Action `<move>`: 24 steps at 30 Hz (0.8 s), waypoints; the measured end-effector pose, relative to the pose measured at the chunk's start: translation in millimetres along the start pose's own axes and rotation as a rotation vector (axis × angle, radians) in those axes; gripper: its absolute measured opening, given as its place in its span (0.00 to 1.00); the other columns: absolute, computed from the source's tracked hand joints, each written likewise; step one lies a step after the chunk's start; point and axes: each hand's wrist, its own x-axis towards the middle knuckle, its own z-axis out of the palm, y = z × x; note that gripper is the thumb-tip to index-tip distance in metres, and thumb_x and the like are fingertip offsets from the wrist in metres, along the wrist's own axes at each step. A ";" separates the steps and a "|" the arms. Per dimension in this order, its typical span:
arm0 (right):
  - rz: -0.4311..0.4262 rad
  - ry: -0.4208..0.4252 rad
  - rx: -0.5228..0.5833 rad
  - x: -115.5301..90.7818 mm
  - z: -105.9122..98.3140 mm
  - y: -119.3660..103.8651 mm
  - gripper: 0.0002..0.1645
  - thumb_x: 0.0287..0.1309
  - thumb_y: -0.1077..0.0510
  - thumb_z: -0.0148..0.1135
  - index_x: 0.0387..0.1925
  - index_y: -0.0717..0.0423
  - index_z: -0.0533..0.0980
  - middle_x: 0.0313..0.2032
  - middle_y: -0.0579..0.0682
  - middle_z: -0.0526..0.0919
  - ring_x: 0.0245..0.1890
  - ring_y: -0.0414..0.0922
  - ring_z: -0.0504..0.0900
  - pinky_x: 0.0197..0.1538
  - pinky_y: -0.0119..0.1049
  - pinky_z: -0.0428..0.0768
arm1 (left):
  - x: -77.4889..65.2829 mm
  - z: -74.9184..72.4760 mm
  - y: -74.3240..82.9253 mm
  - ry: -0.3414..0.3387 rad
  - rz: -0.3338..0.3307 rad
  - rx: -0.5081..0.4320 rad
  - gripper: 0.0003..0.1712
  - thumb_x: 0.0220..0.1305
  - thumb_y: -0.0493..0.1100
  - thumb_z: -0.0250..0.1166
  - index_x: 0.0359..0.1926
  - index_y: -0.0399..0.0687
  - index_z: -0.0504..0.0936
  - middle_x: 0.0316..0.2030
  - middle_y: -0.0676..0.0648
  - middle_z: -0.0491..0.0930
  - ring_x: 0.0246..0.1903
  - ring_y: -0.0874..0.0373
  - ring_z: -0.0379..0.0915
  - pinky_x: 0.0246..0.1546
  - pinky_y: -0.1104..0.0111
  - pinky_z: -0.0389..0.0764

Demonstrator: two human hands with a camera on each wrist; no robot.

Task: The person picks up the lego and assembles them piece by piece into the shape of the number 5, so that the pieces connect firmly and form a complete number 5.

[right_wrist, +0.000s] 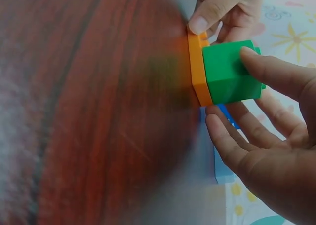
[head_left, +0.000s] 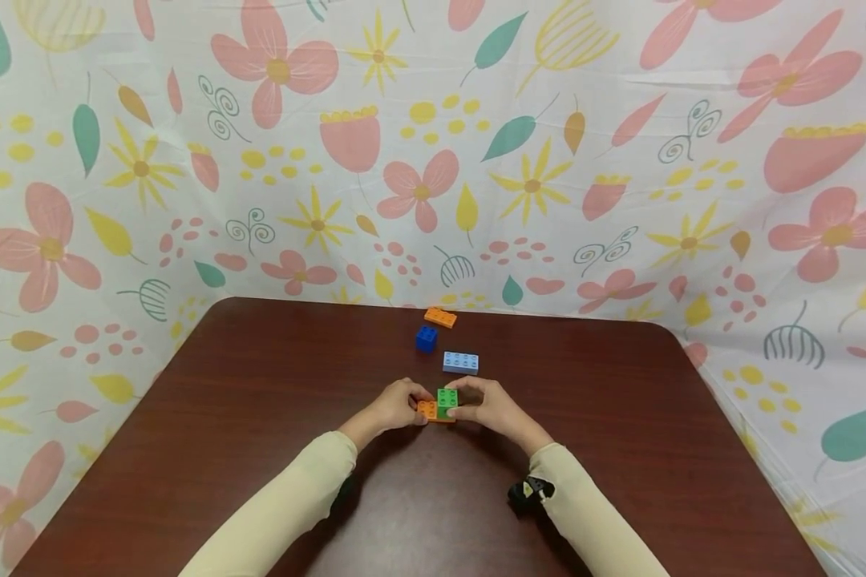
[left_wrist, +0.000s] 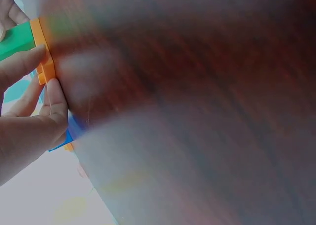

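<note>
While the left hand (head_left: 398, 404) pinches the free end of an orange plate (head_left: 427, 409), apparently steadying it on the table (head_left: 260, 417), the right hand (head_left: 494, 409) pinches a green 4-stud block (head_left: 447, 398) on its other end, perhaps to align it; 3 more blocks (head_left: 461, 363) lie beyond.

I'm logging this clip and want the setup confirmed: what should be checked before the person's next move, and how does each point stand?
1. Left hand pinches near orange plate: ok.
2. Right hand holds green block: ok, thumb and fingers on it.
3. Green block sits on near orange plate's right end: ok.
4. Green block fully pressed down: cannot tell, the studs beneath it are hidden.
5. Blue block, light blue block and far orange plate apart from the hands: ok, all lie beyond them.
</note>
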 end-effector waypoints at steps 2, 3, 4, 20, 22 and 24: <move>0.025 0.003 0.024 1.8 1.2 8.8 0.22 0.58 0.61 0.67 0.54 0.57 0.76 0.50 0.58 0.80 0.52 0.55 0.77 0.50 0.44 0.79 | 0.1 0.3 0.5 -0.001 -0.001 -0.001 0.20 0.47 0.28 0.73 0.45 0.38 0.85 0.35 0.46 0.73 0.33 0.57 0.71 0.35 0.69 0.78; 0.032 0.006 0.035 1.9 1.5 10.7 0.22 0.58 0.60 0.67 0.54 0.56 0.76 0.51 0.57 0.80 0.52 0.53 0.77 0.50 0.43 0.79 | 0.0 0.4 0.9 -0.001 -0.002 -0.003 0.20 0.46 0.28 0.73 0.45 0.38 0.85 0.35 0.46 0.73 0.33 0.57 0.71 0.34 0.70 0.78; 0.034 0.007 0.045 1.7 1.8 12.0 0.22 0.58 0.59 0.67 0.54 0.56 0.76 0.51 0.57 0.80 0.52 0.53 0.77 0.49 0.42 0.80 | 0.0 0.3 1.2 -0.001 0.005 -0.005 0.21 0.46 0.27 0.73 0.45 0.37 0.84 0.34 0.45 0.73 0.32 0.57 0.71 0.34 0.70 0.78; 0.176 0.092 0.170 -0.7 9.1 17.6 0.24 0.53 0.57 0.71 0.53 0.50 0.77 0.49 0.51 0.81 0.50 0.48 0.78 0.50 0.42 0.79 | -0.5 -3.1 3.3 -0.032 0.004 -0.011 0.24 0.47 0.28 0.74 0.48 0.40 0.83 0.37 0.45 0.73 0.34 0.57 0.72 0.33 0.69 0.79; 0.174 0.099 0.175 -0.8 10.1 18.6 0.24 0.54 0.58 0.71 0.53 0.51 0.77 0.49 0.52 0.80 0.50 0.48 0.78 0.50 0.42 0.79 | -1.4 -4.2 4.7 -0.039 0.001 -0.016 0.24 0.47 0.28 0.74 0.49 0.39 0.82 0.38 0.44 0.73 0.34 0.56 0.72 0.34 0.68 0.79; 0.172 0.102 0.176 -1.3 10.8 19.3 0.24 0.54 0.59 0.71 0.53 0.53 0.77 0.49 0.53 0.81 0.51 0.50 0.78 0.50 0.43 0.80 | -2.1 -5.6 5.9 -0.051 -0.004 -0.024 0.25 0.47 0.28 0.74 0.49 0.39 0.82 0.39 0.44 0.74 0.35 0.55 0.73 0.35 0.68 0.79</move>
